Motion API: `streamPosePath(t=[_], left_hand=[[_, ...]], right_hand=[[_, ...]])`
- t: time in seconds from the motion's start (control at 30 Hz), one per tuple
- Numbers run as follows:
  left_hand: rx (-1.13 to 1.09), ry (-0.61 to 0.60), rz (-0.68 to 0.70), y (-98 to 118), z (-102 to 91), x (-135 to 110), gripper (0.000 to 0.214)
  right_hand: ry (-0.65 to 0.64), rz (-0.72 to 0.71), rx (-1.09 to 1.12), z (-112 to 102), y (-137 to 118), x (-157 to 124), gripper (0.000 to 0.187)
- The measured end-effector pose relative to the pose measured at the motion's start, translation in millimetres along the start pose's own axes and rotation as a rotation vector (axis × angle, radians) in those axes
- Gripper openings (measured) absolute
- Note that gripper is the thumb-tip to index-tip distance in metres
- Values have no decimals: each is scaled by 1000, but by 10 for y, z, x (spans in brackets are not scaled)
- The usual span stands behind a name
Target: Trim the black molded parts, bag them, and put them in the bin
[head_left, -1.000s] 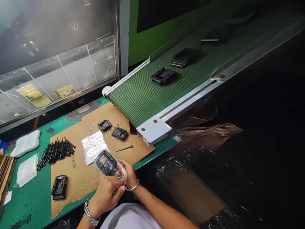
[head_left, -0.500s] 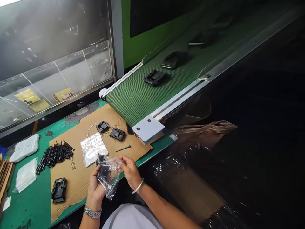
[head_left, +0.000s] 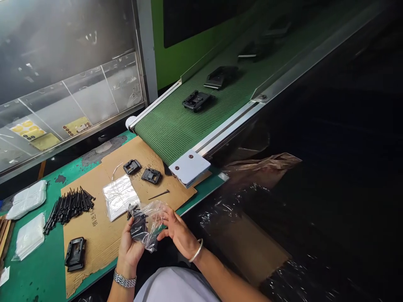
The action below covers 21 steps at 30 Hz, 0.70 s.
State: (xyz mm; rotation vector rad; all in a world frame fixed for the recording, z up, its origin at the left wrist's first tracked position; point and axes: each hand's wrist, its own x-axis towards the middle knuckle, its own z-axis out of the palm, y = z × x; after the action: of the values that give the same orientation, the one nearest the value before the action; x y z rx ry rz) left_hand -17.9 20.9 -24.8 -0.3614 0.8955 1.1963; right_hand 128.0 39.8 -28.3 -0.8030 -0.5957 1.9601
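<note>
Currently, the left hand [head_left: 130, 248], with a silver metal-link watch [head_left: 125, 280] at the wrist, is closed around a black plastic part [head_left: 137, 228] inside a clear, crinkled plastic bag [head_left: 154, 209]; the bagged part is up near the front edge of the green-topped desk [head_left: 34, 279]; the right hand [head_left: 180, 234], with a pale bangle [head_left: 197, 251] on its wrist, is at the loose side of the bag, its fingers parted and its thumb standing away from them. Just beyond the bag, a flat pile of shiny, whitish plastic film [head_left: 121, 197] lies on a brown cardboard sheet [head_left: 108, 256]; behind that pile sit two black rectangular plastic frames, one farther off [head_left: 132, 167] and one nearer [head_left: 151, 175], close together but apart; a single thin black pin [head_left: 158, 194] lies in front of them; a dense heap of black pins [head_left: 67, 209] spreads across the cardboard's left edge onto the desk; another black rectangular frame with an open middle [head_left: 75, 253] rests at the cardboard's near left; two white plastic packets, one flat [head_left: 30, 238] and one puffier [head_left: 27, 199], lie farther left; a ribbed green conveyor belt [head_left: 170, 138] slopes down to the desk, carrying several dark pieces [head_left: 197, 100].
</note>
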Motion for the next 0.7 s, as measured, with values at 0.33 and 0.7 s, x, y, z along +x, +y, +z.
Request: streamPosePath(t=[0.33,0.7], left_hand=[[228,97,422,-35,-211,213,5],[406,-5,360,-276,-99,230,12]], right_hand=[[143,118,-448,-265,551,-84,34],[41,-168,-845,-341,467,-159,17]])
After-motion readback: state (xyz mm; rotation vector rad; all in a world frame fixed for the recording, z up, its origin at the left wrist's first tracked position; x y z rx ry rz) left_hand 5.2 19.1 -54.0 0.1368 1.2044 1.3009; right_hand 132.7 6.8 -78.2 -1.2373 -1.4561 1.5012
